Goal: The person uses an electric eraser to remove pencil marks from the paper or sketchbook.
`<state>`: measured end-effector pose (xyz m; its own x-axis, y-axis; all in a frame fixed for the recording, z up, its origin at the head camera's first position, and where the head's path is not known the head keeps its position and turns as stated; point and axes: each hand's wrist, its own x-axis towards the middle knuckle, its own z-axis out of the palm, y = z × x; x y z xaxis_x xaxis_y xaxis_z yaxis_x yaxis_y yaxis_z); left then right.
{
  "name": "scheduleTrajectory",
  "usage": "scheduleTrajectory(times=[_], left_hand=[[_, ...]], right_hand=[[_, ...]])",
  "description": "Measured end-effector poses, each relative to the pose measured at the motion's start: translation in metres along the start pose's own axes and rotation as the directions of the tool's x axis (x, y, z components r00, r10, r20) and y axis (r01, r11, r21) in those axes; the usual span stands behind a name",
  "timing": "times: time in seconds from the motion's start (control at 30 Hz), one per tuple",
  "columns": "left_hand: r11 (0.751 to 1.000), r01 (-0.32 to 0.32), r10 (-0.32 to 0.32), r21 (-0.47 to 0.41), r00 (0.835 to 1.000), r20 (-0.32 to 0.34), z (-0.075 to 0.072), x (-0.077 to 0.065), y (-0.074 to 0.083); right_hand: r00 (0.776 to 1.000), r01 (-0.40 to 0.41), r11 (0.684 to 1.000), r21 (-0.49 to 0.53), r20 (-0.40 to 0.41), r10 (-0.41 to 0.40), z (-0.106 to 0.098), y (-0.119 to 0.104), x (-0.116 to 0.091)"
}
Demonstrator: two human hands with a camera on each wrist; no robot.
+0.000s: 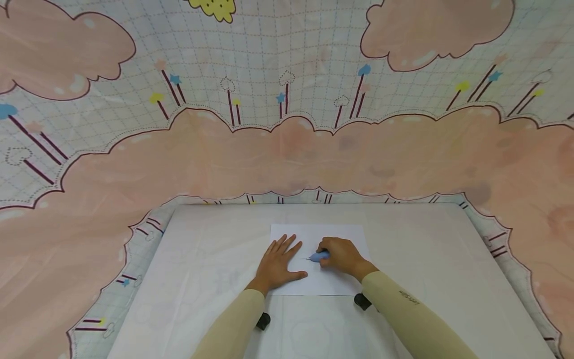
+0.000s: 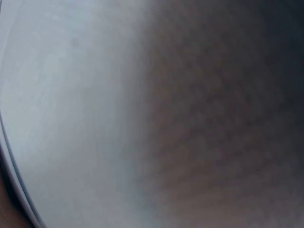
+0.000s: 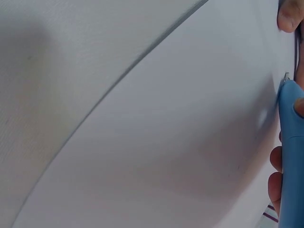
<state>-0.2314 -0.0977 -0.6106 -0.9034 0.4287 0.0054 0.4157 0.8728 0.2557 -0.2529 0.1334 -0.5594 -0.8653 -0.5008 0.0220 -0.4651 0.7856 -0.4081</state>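
Observation:
A white sheet of paper point(image 1: 334, 284) lies on the table. My left hand point(image 1: 279, 264) rests on its left part with fingers and thumb spread. My right hand point(image 1: 343, 257) grips a light-blue, thick pen-shaped tool point(image 1: 318, 256) over the middle of the sheet, its narrow tip pointing left towards my left hand. A short faint line shows on the paper by the tip. In the right wrist view the tool point(image 3: 292, 137) has a smooth body and a small metal tip, with fingers wrapped along it. The left wrist view is blurred, showing a pale surface and a dark shape.
A white cover point(image 1: 202, 259) spreads over the table around the sheet. Black wrist devices point(image 1: 362, 301) show beneath both forearms. Behind and beside the table hangs a patterned cloth point(image 1: 314, 154) with clouds and a grid.

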Motion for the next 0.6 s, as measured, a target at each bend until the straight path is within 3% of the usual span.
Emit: scheduleTrajectory(times=[0.6], left_hand=[[1.000, 0.004, -0.004, -0.002, 1.000, 0.004, -0.0006, -0.0004, 0.0006]], right_hand=[[1.000, 0.010, 1.000, 0.003, -0.014, -0.010, -0.0021, 0.0048, -0.0035]])
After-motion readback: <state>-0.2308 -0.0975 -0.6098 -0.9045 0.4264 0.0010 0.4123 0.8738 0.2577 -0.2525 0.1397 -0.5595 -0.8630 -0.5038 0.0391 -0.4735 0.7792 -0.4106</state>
